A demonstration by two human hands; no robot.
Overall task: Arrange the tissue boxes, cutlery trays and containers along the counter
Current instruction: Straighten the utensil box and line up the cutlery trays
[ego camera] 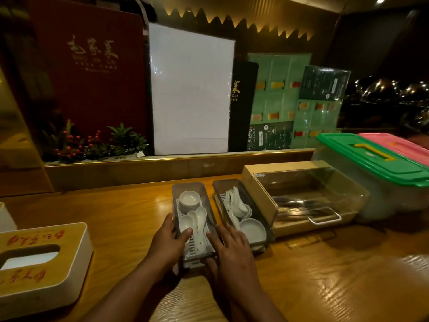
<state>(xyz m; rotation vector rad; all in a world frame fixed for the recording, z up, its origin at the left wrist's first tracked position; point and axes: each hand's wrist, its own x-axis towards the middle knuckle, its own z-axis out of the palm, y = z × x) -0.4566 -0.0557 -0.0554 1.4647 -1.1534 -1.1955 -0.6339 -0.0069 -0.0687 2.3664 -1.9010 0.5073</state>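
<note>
Head view: a glossy wooden worktop (120, 214) in a dim room, menus propped behind. At centre the left hand (168, 242) and right hand (232, 249) clasp the near end of a cutlery tray (193, 219) of white spoons. A second tray (243, 212) sits at 3 o'clock, just beside it. At 9 o'clock, a tissue box (39, 261) is cut off by the frame.

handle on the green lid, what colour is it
Yellow handle, seen in the head view atop the green lid.

Both forearms are bare to the frame's lower edge; the left hand (167, 246) and right hand (232, 248) wear no rings, gloves or watch.
</note>
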